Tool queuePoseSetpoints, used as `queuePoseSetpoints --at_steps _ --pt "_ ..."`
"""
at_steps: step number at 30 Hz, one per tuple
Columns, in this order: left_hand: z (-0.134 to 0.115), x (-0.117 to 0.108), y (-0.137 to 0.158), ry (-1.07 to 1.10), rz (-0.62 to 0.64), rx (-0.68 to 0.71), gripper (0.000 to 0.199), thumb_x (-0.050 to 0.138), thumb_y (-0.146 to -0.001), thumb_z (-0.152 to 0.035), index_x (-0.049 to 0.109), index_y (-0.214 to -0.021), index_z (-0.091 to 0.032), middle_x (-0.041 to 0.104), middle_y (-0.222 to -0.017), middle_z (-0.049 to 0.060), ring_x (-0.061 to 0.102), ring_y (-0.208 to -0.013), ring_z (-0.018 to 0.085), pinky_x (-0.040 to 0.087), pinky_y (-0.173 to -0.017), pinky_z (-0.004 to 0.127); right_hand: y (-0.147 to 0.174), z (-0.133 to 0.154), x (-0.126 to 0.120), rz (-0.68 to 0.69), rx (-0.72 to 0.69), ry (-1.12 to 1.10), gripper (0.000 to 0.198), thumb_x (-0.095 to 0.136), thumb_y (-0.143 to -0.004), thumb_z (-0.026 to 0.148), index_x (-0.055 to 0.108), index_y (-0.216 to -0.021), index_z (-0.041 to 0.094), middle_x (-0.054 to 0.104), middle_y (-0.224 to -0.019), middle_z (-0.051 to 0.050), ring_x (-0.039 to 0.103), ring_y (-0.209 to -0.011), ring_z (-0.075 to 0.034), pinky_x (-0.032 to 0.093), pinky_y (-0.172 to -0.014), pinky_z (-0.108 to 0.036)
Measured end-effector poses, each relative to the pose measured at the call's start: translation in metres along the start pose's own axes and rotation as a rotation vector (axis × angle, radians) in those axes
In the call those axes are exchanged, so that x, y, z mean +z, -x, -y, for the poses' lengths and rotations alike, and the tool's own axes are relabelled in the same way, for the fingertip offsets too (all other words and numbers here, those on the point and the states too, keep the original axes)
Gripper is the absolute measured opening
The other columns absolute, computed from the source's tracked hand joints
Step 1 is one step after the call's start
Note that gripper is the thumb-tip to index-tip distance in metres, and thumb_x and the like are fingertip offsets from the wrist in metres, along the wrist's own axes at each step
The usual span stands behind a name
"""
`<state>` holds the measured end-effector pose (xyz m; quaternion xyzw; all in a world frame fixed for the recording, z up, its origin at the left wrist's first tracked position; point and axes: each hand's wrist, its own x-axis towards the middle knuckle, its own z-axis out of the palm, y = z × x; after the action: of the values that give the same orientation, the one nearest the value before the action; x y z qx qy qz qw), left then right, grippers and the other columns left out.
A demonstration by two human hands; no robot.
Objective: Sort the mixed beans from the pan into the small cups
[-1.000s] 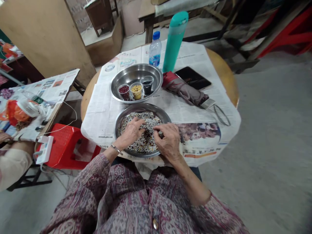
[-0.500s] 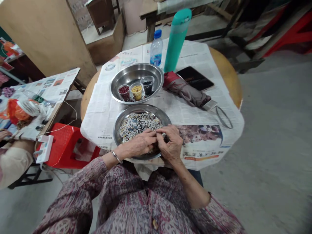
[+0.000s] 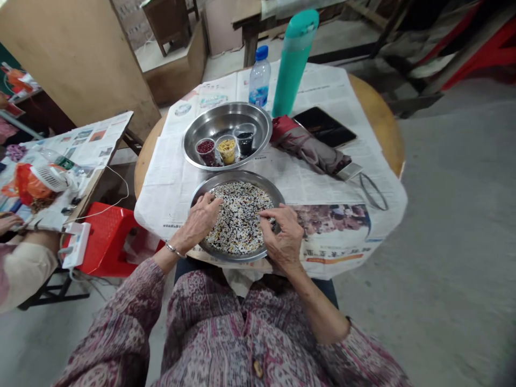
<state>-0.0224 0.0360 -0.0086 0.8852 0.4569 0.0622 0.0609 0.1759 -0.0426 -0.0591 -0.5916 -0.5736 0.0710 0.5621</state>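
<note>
A round steel plate (image 3: 234, 259) lies in front of me, spread with mixed white, black and yellow grains (image 3: 241, 217). My left hand (image 3: 202, 219) is over the plate's left side, its fingers stretched out and slightly bent, fingertips at the edge of the grains. It holds nothing that I can see. At the right rim is my right hand (image 3: 283, 234), thumb and index finger closed in a pinch above the grains. Whatever is between those fingertips is too small to make out. Behind the plate, a steel basin (image 3: 209, 126) holds cups of red beans (image 3: 206, 153), yellow beans (image 3: 227, 150) and black beans (image 3: 244, 142).
On the newspaper-covered table (image 3: 161, 188) stand a water bottle (image 3: 259, 80) and a tall green bottle (image 3: 296, 64). A folded umbrella (image 3: 310, 148) and a dark tablet (image 3: 324, 126) lie to the right. A red stool (image 3: 107, 242) and another person's hand (image 3: 10, 221) are at left.
My left hand has moved left, away from my right hand, to the plate's left side. The grains now cover the plate more evenly. My right hand has stayed nearly in place.
</note>
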Motion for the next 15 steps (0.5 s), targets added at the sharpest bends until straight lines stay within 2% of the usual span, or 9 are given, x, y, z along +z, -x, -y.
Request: queuePoseSetpoints --at_steps 1,2,4,5,7,9,10,12,15 --pt "-0.001 0.0 0.006 0.036 0.004 0.011 0.023 0.054 -0.099 -0.024 0.06 -0.121 -0.021 0.056 -0.115 0.008 0.056 -0.107 0.022 0.051 -0.099 0.041 0.0 0.0 0.0 0.001 0.003 -0.003 0.013 0.053 -0.09 0.023 0.064 -0.084 0.026 0.074 -0.082 -0.002 0.068 -0.082 -0.02 0.047 -0.104 -0.046" --pt "-0.004 0.001 0.011 0.067 0.013 0.028 0.031 0.061 -0.096 -0.032 0.057 -0.125 -0.021 0.055 -0.118 0.009 0.055 -0.111 0.024 0.052 -0.099 0.042 0.0 0.0 0.0 0.008 0.011 -0.001 0.013 0.053 -0.09 0.023 0.064 -0.084 0.026 0.074 -0.082 -0.002 0.068 -0.082 -0.02 0.047 -0.104 -0.047" --pt "-0.013 0.002 0.015 0.106 0.043 0.062 0.058 0.074 -0.086 -0.043 0.051 -0.135 -0.021 0.05 -0.129 0.012 0.052 -0.119 0.029 0.052 -0.099 0.045 0.0 0.0 0.0 0.021 0.033 0.006 0.013 0.053 -0.089 0.024 0.064 -0.083 0.026 0.074 -0.082 -0.002 0.068 -0.082 -0.021 0.047 -0.104 -0.047" --pt "-0.019 0.003 0.014 0.117 0.061 0.076 0.065 0.077 -0.083 -0.043 0.049 -0.137 -0.021 0.047 -0.133 0.013 0.05 -0.122 0.031 0.053 -0.099 0.046 0.0 0.0 0.0 0.026 0.039 0.005 0.013 0.053 -0.089 0.024 0.064 -0.083 0.027 0.074 -0.082 -0.002 0.068 -0.082 -0.021 0.046 -0.104 -0.048" --pt "-0.028 0.005 0.009 0.144 0.099 0.106 0.055 0.075 -0.086 -0.035 0.051 -0.134 -0.022 0.049 -0.132 0.012 0.051 -0.121 0.029 0.052 -0.1 0.045 0.001 0.0 -0.001 0.024 0.036 -0.007 0.013 0.053 -0.088 0.023 0.065 -0.084 0.026 0.074 -0.082 -0.002 0.067 -0.082 -0.021 0.046 -0.104 -0.047" --pt "-0.036 0.008 -0.002 0.18 0.137 0.142 0.029 0.062 -0.093 -0.019 0.059 -0.122 -0.021 0.056 -0.119 0.008 0.058 -0.11 0.023 0.053 -0.098 0.04 0.001 -0.001 0.0 0.011 0.017 -0.022 0.014 0.054 -0.088 0.021 0.066 -0.084 0.026 0.074 -0.082 -0.002 0.067 -0.082 -0.02 0.046 -0.104 -0.046" --pt "-0.038 0.01 -0.008 0.196 0.151 0.162 0.022 0.056 -0.094 -0.013 0.062 -0.115 -0.02 0.059 -0.111 0.007 0.06 -0.104 0.02 0.053 -0.096 0.038 0.002 -0.001 0.0 0.006 0.007 -0.027 0.014 0.054 -0.088 0.02 0.066 -0.084 0.026 0.074 -0.083 -0.002 0.067 -0.082 -0.02 0.046 -0.104 -0.046" --pt "-0.041 0.016 -0.021 0.226 0.151 0.211 0.023 0.047 -0.095 -0.007 0.064 -0.105 -0.018 0.063 -0.1 0.005 0.062 -0.096 0.018 0.054 -0.093 0.035 0.002 -0.002 0.0 -0.002 -0.002 -0.029 0.014 0.054 -0.088 0.019 0.066 -0.084 0.025 0.074 -0.082 -0.002 0.067 -0.081 -0.02 0.046 -0.103 -0.046" --pt "-0.041 0.024 -0.042 0.262 0.059 0.283 0.026 0.042 -0.099 -0.008 0.065 -0.107 -0.016 0.068 -0.099 0.004 0.064 -0.1 0.017 0.051 -0.097 0.034 0.002 -0.003 0.002 -0.022 -0.009 -0.033 0.013 0.055 -0.088 0.019 0.066 -0.083 0.025 0.074 -0.081 -0.001 0.067 -0.079 -0.02 0.048 -0.102 -0.046"
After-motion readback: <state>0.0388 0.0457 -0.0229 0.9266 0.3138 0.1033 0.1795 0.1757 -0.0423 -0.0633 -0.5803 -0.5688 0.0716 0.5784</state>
